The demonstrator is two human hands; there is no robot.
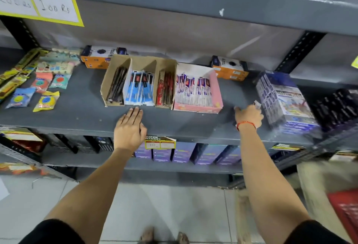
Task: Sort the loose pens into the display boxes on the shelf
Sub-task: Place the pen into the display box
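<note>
A brown cardboard display box (105,82) stands on the grey shelf (81,106) with three compartments: dark pens (116,86) on the left, blue-and-white packed pens (139,88) in the middle, red pens (165,88) on the right. Beside it a pink display box (217,96) holds purple-and-white packed pens (193,90). My left hand (129,129) lies flat with fingers together on the shelf, fingertips just below the blue pens. My right hand (249,116) is right of the pink box, curled around a small whitish item (257,104); what the item is stays unclear.
A blue-and-white carton (284,102) stands tilted right of my right hand, with dark boxes (337,108) beyond. Two orange-and-white boxes (96,57) (229,69) sit at the back. Packets of erasers (46,86) lie at the left. Purple boxes (182,152) fill the lower shelf.
</note>
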